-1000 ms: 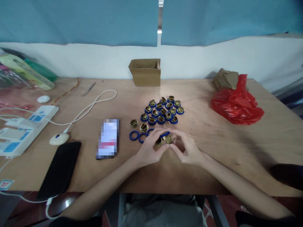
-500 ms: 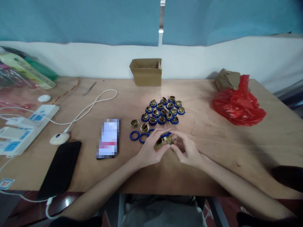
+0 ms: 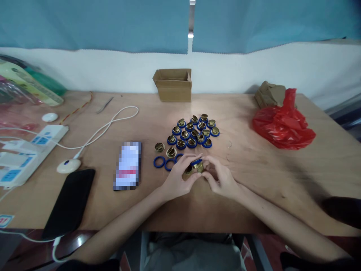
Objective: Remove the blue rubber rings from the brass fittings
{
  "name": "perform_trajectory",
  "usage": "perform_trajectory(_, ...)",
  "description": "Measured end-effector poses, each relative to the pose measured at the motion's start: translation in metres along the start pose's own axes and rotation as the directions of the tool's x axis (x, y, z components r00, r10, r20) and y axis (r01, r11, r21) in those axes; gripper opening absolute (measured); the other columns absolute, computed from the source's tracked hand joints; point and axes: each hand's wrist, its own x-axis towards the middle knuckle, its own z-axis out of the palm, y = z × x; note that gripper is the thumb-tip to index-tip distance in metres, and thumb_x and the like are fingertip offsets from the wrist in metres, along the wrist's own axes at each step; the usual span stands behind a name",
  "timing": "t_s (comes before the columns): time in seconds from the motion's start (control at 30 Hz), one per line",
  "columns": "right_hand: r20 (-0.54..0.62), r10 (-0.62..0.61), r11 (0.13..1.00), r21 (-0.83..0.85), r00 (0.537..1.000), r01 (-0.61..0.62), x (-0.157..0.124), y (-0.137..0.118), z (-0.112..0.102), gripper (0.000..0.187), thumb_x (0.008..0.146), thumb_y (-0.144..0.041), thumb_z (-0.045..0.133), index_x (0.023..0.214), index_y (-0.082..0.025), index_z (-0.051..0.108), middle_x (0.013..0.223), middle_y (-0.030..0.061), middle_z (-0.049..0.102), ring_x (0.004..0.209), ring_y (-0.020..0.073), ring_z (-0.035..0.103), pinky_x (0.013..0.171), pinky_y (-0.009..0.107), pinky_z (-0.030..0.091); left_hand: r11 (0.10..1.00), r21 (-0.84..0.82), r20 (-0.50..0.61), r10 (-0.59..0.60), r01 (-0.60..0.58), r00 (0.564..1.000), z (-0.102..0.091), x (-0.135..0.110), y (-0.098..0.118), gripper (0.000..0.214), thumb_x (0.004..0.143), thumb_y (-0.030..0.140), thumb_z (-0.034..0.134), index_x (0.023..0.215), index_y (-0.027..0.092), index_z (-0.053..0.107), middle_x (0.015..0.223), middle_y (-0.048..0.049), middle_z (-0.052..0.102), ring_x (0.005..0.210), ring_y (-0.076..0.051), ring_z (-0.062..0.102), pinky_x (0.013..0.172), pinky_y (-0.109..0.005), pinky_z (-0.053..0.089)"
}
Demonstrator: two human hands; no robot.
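Between the fingertips of my left hand and my right hand is a brass-coloured metal fitting with a blue ring at its top edge. Both hands are closed on it, thumbs below and fingers above. Just beyond them lies a cluster of similar brass fittings, each seated in a blue ring. Left of the cluster sit brass fittings without rings, and nearer me some loose blue rings. Another brass piece is partly hidden behind my left hand.
A small open cardboard box stands against the wall. To the right are a red plastic bag and a brown paper bundle. On the left lie a lit phone, a black phone, a power strip and white cables.
The view has shifted very slightly. Both hands keep the same hold on the fitting and its blue ring, with hardly any movement.
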Motion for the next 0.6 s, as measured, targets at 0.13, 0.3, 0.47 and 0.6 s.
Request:
perform_trajectory(0.13, 0.035, 0.015, 1.0, 0.013, 0.999, -0.016, -0.001, 0.004, 0.0, 0.045, 0.097, -0.012, 0.052, 0.14, -0.019, 0.043, 0.087, 0.0019, 0.061, 0.067, 0.015, 0.061, 0.061, 0.029, 0.058, 1.0, 0.017, 0.006, 0.008, -0.008, 1.0, -0.001, 0.0, -0.002, 0.048, 0.092, 0.02, 0.068, 0.138, 0.025, 0.056, 0.129, -0.0132, 0.062, 0.122, -0.028, 0.061, 0.105, -0.051, 0.051)
perform_trajectory(0.3, 0.098, 0.053, 0.997, 0.048, 0.994, -0.057, -0.004, 0.009, 0.0, 0.044, 0.097, -0.012, 0.051, 0.139, -0.021, 0.042, 0.09, 0.0022, 0.06, 0.07, 0.0149, 0.062, 0.061, 0.028, 0.057, 0.999, 0.037, 0.006, 0.019, -0.019, 1.0, 0.0, 0.001, -0.003, 0.049, 0.092, 0.018, 0.068, 0.138, 0.025, 0.056, 0.128, -0.0127, 0.062, 0.121, -0.028, 0.062, 0.103, -0.051, 0.052)
perform_trajectory(0.47, 0.117, 0.076, 0.995, 0.052, 0.99, -0.082, -0.008, 0.013, 0.001, 0.044, 0.098, -0.013, 0.052, 0.139, -0.021, 0.04, 0.091, 0.0026, 0.062, 0.072, 0.0159, 0.064, 0.061, 0.029, 0.058, 0.999, 0.048, 0.017, 0.018, -0.019, 1.0, 0.0, 0.001, -0.003, 0.05, 0.092, 0.017, 0.067, 0.139, 0.025, 0.055, 0.126, -0.0123, 0.062, 0.118, -0.027, 0.063, 0.102, -0.049, 0.053)
perform_trajectory(0.6, 0.117, 0.068, 0.996, 0.041, 0.991, -0.073, -0.009, 0.014, 0.001, 0.042, 0.097, -0.012, 0.051, 0.137, -0.021, 0.039, 0.085, 0.0008, 0.06, 0.068, 0.0158, 0.063, 0.057, 0.027, 0.055, 0.998, 0.064, 0.021, 0.022, -0.024, 1.0, -0.001, 0.001, -0.003, 0.05, 0.092, 0.017, 0.067, 0.14, 0.024, 0.055, 0.125, -0.0123, 0.062, 0.117, -0.026, 0.062, 0.102, -0.047, 0.053)
